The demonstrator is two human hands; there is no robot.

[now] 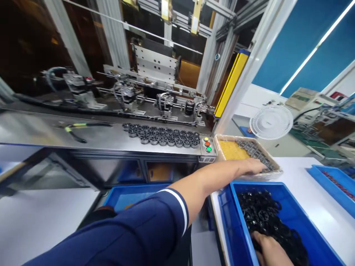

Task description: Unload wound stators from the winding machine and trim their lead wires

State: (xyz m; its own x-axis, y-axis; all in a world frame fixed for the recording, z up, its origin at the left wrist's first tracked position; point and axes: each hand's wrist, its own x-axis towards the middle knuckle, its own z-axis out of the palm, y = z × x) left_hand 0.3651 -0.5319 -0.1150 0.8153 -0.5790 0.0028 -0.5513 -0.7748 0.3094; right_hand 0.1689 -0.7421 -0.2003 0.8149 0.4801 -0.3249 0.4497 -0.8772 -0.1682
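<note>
My left arm stretches across the view, and my left hand point(254, 166) dips into the small grey metal parts point(256, 152) in a plastic-lined box point(217, 147). Its fingers are pressed together and pointed down; what lies between them is hidden. Yellow small parts point(233, 149) fill the other side of that box. Lower right, my right hand point(267, 248) is inside a blue bin point(241, 225), among shiny black ring-shaped parts point(263, 212). The fingers there are bent inward, partly cut off by the frame edge, and I cannot make out what they hold.
Rows of black round parts point(163, 136) lie on the metal machine ledge point(111, 138), beside a push-button box point(208, 145) and yellow-and-black pliers point(83, 127). Machine fixtures point(127, 92) stand behind. A white fan point(271, 122) and another blue tray point(318, 171) are at right.
</note>
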